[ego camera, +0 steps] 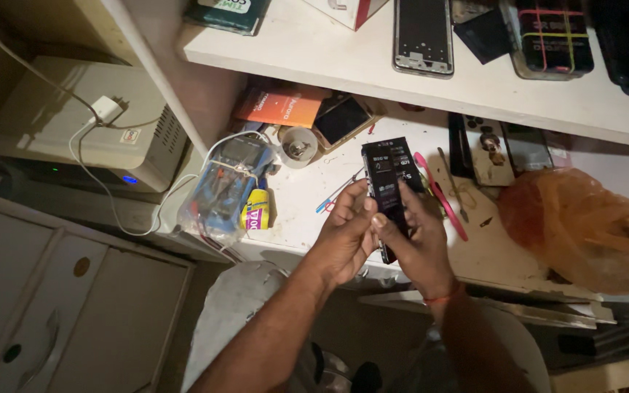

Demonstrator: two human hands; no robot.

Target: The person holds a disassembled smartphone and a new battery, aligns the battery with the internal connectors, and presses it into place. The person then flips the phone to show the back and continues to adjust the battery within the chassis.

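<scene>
Both hands are gripping a slim black phone part (393,182) over the desk (307,196), the left hand (345,236) pinching its left edge and the right hand (420,244) clasping its lower right side, with an orange plastic bag (584,225) lying at three o'clock and a multimeter (226,182) at nine o'clock.

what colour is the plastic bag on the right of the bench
Translucent orange plastic bag, best seen in the head view.

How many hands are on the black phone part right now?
2: the left hand grips the black phone part along its left edge, the right hand holds its lower right side. Fingertips underneath are hidden.
</scene>
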